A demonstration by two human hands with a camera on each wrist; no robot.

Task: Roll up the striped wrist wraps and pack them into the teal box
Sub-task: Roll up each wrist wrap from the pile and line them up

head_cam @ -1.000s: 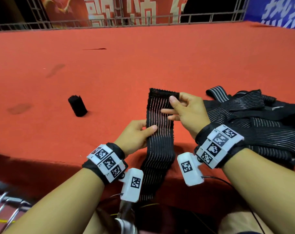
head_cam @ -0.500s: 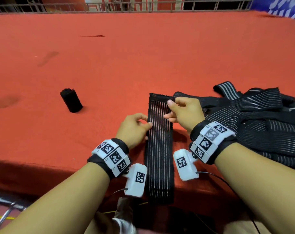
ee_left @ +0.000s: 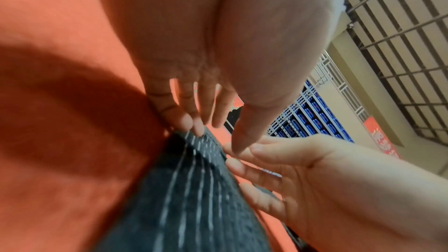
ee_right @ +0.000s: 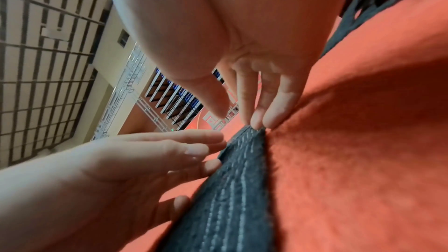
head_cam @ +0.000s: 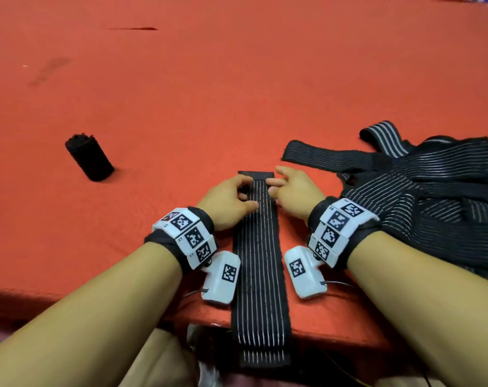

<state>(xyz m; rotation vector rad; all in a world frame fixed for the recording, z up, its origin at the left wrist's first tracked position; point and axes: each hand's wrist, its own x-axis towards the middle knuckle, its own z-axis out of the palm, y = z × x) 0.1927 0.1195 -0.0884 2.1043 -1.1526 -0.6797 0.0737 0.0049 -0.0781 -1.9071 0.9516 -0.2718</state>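
Note:
One black wrist wrap with thin white stripes [head_cam: 258, 261] lies flat and straight on the red surface, its near end hanging over the front edge. My left hand [head_cam: 244, 196] and right hand [head_cam: 276, 188] sit on either side of its far end, fingertips resting on the two far corners. In the left wrist view the left fingers [ee_left: 191, 124] touch the wrap [ee_left: 194, 189] with the thumb held apart. In the right wrist view the right fingers [ee_right: 260, 122] touch the wrap's [ee_right: 230, 189] corner the same way. The teal box is out of view.
A rolled black wrap [head_cam: 89, 157] lies to the left. A loose pile of striped wraps [head_cam: 421, 208] covers the right side. The red surface [head_cam: 237, 93] stretches far back, and its front edge [head_cam: 69, 291] runs just under my forearms.
The wrap, held up at its far end a second ago, now lies flat. Both hands have moved forward to its far corners. The view has tilted down.

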